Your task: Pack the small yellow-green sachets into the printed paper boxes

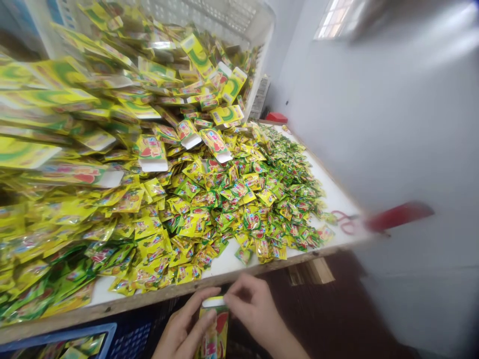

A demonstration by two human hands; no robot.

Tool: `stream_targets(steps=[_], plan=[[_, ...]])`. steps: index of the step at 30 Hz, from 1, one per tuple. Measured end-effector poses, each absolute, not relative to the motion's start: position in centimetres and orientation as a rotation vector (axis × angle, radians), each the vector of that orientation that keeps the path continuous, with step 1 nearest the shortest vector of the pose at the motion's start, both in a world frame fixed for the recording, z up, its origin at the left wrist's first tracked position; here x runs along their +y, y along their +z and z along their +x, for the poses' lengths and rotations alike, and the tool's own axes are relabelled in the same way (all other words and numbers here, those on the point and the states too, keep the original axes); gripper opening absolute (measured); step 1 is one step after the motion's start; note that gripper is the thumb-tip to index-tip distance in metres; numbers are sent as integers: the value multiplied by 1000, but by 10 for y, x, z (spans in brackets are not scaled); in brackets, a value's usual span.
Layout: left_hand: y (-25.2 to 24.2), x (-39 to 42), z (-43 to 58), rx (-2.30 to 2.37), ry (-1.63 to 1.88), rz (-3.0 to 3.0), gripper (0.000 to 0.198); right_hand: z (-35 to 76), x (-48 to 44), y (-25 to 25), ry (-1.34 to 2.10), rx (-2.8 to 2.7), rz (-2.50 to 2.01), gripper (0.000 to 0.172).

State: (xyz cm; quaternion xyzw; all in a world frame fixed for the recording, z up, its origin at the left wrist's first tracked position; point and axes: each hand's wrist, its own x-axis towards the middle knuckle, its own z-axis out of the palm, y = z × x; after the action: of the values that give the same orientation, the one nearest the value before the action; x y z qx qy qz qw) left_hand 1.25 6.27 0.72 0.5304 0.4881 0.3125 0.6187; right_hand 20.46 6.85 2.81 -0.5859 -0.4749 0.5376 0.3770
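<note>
Below the table's front edge my left hand wraps round a small yellow-green printed carton, standing upright. My right hand pinches the carton's white top flap with closed fingers. Just beyond my hands, a big heap of small yellow-green sachets covers the white table. Behind them rises a pile of flat folded cartons of the same print.
A blue crate with more packets sits under the table at the lower left. Red-handled scissors lie at the table's right edge. A white slotted basket stands at the back. A grey wall runs along the right.
</note>
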Motion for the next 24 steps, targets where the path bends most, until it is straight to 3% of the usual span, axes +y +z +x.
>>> stream_targets(steps=[7, 10, 18, 24], plan=[[14, 64, 21, 1136, 795, 986, 30, 212, 73, 42, 1489, -1286, -1395, 6], [11, 66, 19, 1104, 722, 1062, 27, 214, 72, 40, 1505, -1269, -1392, 13], [8, 63, 16, 1078, 744, 1082, 29, 203, 60, 27, 1383, -1230, -1304, 12], [3, 59, 18, 1029, 634, 1263, 41, 212, 73, 24, 1683, -1021, -1381, 19]])
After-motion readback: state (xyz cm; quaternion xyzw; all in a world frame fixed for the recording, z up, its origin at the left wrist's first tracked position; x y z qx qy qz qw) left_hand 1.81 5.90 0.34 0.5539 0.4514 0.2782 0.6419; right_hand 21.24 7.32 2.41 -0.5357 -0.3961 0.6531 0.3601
